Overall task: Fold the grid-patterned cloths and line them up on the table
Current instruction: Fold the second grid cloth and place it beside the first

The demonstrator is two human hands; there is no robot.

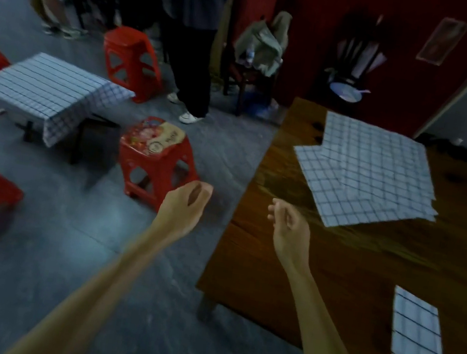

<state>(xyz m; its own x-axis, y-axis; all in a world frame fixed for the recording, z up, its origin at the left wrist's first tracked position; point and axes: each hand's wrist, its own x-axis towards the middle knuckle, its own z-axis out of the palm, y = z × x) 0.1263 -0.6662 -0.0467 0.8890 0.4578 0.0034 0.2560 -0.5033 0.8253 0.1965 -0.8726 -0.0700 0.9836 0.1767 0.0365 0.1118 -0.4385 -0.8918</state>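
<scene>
Several unfolded white cloths with a dark grid [370,174] lie spread and overlapping on the far part of the brown wooden table [333,272]. One folded grid cloth [418,334] rests near the table's right front. My left hand [188,203] hovers over the floor left of the table, fingers curled, holding nothing. My right hand [288,225] hangs over the table's left edge, short of the spread cloths, fingers loosely curled and empty.
A low table covered by a grid cloth [47,92] stands at the left. Several red plastic stools [155,158] dot the grey floor. People's legs [196,57] stand at the back. A chair with a bag [262,43] sits by the red wall.
</scene>
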